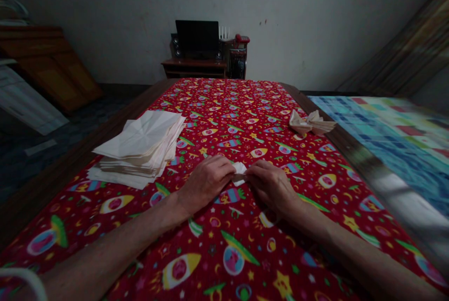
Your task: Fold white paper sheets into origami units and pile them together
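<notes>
We are pinching a folded white paper (239,172) in the closed fingers of our left hand (206,183) and right hand (271,186) over a red rocket-print cloth (224,104).

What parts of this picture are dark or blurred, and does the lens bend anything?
In the head view, the room is dim and the monitor sits in shadow; the left hand and right hand around the small white paper look fairly clear, without strong glare; the checkered blanket smears toward the right edge; the wide lens bows the wooden table edge.
</notes>
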